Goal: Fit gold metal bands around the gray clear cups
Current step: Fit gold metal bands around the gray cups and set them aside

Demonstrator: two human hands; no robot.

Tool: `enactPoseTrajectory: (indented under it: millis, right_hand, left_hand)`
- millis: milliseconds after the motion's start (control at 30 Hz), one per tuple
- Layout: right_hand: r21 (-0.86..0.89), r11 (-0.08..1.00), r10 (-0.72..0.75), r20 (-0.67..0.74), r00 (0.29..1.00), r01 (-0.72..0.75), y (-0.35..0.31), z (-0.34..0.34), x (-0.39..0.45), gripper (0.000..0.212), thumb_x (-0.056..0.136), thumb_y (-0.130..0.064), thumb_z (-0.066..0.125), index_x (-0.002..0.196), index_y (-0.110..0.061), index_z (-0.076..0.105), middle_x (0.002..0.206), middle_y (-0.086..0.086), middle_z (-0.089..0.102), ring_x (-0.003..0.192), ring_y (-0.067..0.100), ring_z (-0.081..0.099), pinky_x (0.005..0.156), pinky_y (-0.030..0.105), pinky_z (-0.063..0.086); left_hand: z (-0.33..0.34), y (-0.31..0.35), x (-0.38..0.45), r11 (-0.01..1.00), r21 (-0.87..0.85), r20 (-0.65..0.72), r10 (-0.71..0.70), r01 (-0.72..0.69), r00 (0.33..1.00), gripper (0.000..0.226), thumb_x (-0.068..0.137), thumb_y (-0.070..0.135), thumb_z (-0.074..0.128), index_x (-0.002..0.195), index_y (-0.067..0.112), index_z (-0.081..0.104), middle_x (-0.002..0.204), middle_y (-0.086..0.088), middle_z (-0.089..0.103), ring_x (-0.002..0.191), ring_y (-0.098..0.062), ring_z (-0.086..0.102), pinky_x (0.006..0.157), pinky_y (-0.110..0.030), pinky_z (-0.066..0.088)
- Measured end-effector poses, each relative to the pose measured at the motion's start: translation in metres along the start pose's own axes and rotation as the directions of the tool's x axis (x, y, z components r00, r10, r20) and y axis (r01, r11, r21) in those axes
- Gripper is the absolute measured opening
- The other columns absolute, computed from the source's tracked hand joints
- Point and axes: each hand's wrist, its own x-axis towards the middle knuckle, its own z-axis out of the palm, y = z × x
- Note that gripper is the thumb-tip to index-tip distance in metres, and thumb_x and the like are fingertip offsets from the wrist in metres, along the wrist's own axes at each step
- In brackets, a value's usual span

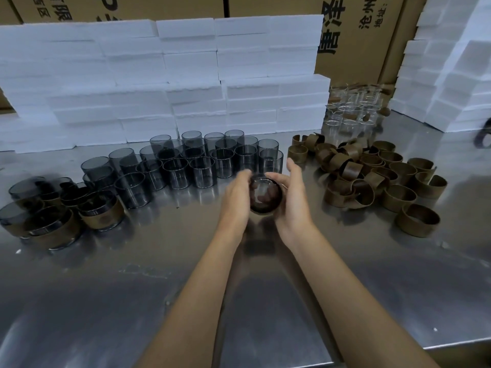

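I hold one gray clear cup (265, 194) between both hands above the middle of the steel table (132, 288), its mouth facing me. My left hand (236, 197) wraps its left side and my right hand (291, 195) cups its right side. Whether a band is on this cup is hidden by my fingers. Several bare gray cups (186, 163) stand in rows behind my hands. A loose pile of gold metal bands (372, 173) lies to the right. Cups with gold bands fitted (102, 211) cluster at the far left.
White foam blocks (164, 81) are stacked along the back and at the right (451, 75), with cardboard boxes (358, 35) behind. Several colourless clear glasses (353, 110) stand at the back right. The table's front edge (451, 343) runs at lower right.
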Motion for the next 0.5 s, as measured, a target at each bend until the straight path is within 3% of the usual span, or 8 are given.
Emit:
enactPoseTrajectory:
  millis: [100,200,267,400,500]
  right_hand:
    - [0.080,0.995,0.060,-0.023,0.998,-0.058,-0.0007,-0.0070,0.0007,0.036,0.095,-0.046,0.058,0.081,-0.014,0.066,0.079,0.010,0.074,0.069,0.022,0.070,0.071,0.032,0.056]
    - [0.058,0.998,0.042,-0.053,0.998,-0.039,-0.0005,-0.0058,0.0019,0.024,0.097,-0.030,0.062,0.079,-0.014,0.066,0.063,0.000,0.070,0.051,0.011,0.066,0.054,0.025,0.052]
    - [0.020,0.999,0.031,-0.037,0.999,-0.030,0.0013,-0.0018,0.0007,0.020,0.095,-0.027,0.066,0.082,-0.013,0.069,0.061,-0.002,0.071,0.052,0.010,0.068,0.050,0.022,0.052]
    - [-0.046,0.997,0.062,0.051,0.997,-0.060,0.0029,-0.0019,-0.0002,0.023,0.091,-0.034,0.069,0.082,-0.012,0.068,0.066,0.000,0.072,0.056,0.011,0.068,0.056,0.024,0.053]
    - [-0.058,0.992,0.119,0.114,0.986,-0.113,0.0038,-0.0038,-0.0017,0.026,0.091,-0.036,0.065,0.079,-0.013,0.066,0.074,0.005,0.071,0.063,0.016,0.067,0.066,0.029,0.053]
  left_hand:
    - [0.0087,-0.0050,-0.0070,1.000,-0.002,0.088,-0.014,0.014,0.996,0.033,0.083,0.050,0.059,0.095,0.022,0.073,0.096,-0.005,0.078,0.097,-0.023,0.073,0.092,-0.041,0.057]
    - [0.0080,-0.0021,-0.0083,0.971,-0.187,0.109,-0.132,0.151,0.985,0.038,0.098,0.046,0.053,0.092,0.015,0.074,0.089,-0.008,0.079,0.083,-0.019,0.076,0.074,-0.032,0.060]
    - [0.0041,0.0001,-0.0082,0.950,-0.253,0.102,-0.162,0.183,0.982,0.040,0.101,0.043,0.050,0.088,0.012,0.072,0.084,-0.007,0.078,0.077,-0.019,0.074,0.069,-0.028,0.056]
    - [-0.0003,0.0003,-0.0098,0.952,-0.273,0.046,-0.134,0.141,0.990,0.024,0.098,0.030,0.058,0.085,0.013,0.070,0.077,-0.006,0.075,0.073,-0.022,0.072,0.075,-0.034,0.057]
    - [-0.0001,0.0001,-0.0093,0.958,-0.258,0.018,-0.127,0.128,0.992,0.020,0.095,0.027,0.064,0.083,0.012,0.072,0.075,-0.007,0.076,0.070,-0.022,0.072,0.072,-0.033,0.057]
